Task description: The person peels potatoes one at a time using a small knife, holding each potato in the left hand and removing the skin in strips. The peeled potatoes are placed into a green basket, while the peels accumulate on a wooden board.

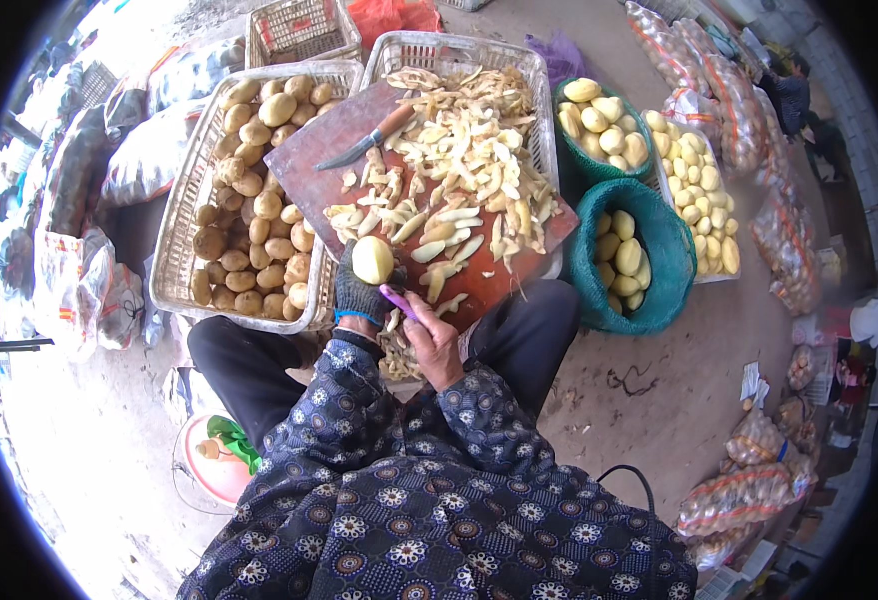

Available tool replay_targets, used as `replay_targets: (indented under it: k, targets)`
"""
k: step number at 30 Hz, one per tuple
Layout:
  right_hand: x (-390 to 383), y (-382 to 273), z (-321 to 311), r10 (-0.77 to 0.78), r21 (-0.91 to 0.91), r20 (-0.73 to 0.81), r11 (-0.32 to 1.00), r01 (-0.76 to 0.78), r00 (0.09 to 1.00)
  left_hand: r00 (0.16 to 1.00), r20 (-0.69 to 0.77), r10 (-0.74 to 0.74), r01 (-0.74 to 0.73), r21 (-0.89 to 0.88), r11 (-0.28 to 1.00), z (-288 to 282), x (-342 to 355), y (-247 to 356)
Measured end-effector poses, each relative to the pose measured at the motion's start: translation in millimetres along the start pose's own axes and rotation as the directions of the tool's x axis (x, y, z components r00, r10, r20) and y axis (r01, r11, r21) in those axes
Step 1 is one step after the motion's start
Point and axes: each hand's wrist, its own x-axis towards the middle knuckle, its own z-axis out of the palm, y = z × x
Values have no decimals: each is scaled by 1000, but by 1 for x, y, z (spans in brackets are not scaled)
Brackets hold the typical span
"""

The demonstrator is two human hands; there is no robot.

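Note:
A pale peeled potato (372, 260) sits in my left hand (359, 298), which wears a dark glove with a blue cuff. Bare and closed, my right hand (433, 340) grips a tool with a purple handle (397, 300); its working end is hidden beside the potato. Both hands are just over the near edge of a reddish board (304, 160). Potato peelings (459, 150) lie heaped across that board. On its left part rests a knife (364, 138) with a wooden handle and a grey blade.
Left of the board stands a crate (174, 240) of unpeeled potatoes (249, 210). To the right are a green-lined tub (587, 275), another tub (569, 140) and a white crate (734, 265), all holding peeled potatoes. Filled net sacks (749, 495) line the right side. A pink bucket (224, 480) is at lower left.

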Motion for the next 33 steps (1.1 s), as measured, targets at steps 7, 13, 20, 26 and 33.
replay_targets:
  k: [7,13,20,26,33]
  targets:
    - [46,-20,5,-271,-47,-139,963,267,953,868,362,339,-475,805,357,37,-24,-14]
    - [49,-6,15,-348,-124,-229,937,328,909,964,-147,223,-209,108,972,22,0,-24]
    - [55,-8,7,-270,-69,-182,963,262,945,986,52,160,-164,70,984,40,-26,-23]
    - [74,-23,-30,-28,-140,-152,990,6,988,996,-50,-79,74,-100,992,33,-11,-9]
    - [63,-22,-7,-229,-453,-150,881,139,962,982,-78,170,-178,-107,978,35,3,-22]
